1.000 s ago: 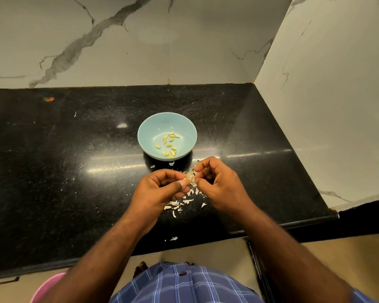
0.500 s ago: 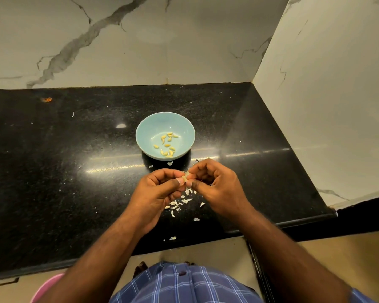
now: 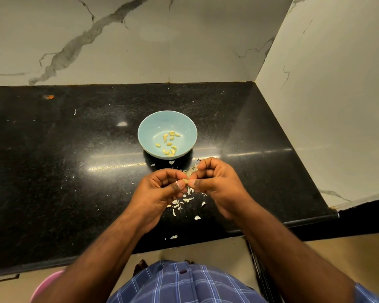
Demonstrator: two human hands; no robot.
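Fingers: left hand [image 3: 160,193] and right hand [image 3: 217,186] pinch one seed [image 3: 186,181], centre frame.
Tip: peel over the husks [image 3: 179,203], then drop it into the bowl [image 3: 185,124].

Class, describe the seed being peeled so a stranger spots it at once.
On the black counter, find the pale blue bowl; nearer the person, the left hand and right hand meet. The pale seed is pinched between their fingertips: unlike the yellow kernels in the bowl and white husk flakes lying below, it alone is held.
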